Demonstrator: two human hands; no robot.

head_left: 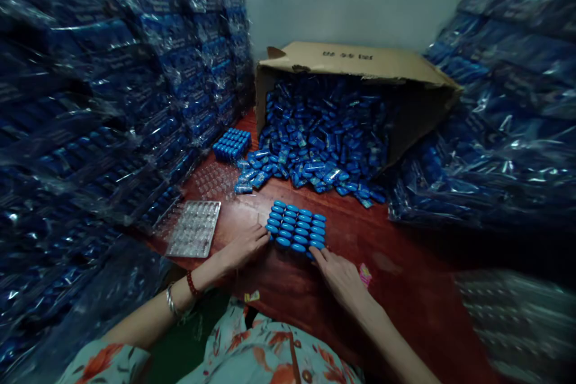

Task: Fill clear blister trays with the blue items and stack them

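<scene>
A neat block of small, shiny blue oval pieces (296, 227) sits in rows on the red-brown table in front of me. My left hand (252, 242) is at its left side, fingers close together and fingertips against the near left edge. At the near right corner, my right hand (332, 266) has its thumb and fingers closed on the end pieces. Whether a tray lies under the block is hidden. Loose blue pieces with printed labels (310, 156) spill toward the block from an open cardboard box (355, 63) lying on its side.
Left of the block lie a clear plastic blister tray (194, 229) and another transparent tray (211, 181). A smaller blue block (231, 144) stands behind them. Film-wrapped blue stacks (180, 42) rise on both sides. A pink scrap (365, 275) and blurred clear trays (517, 318) are to the right.
</scene>
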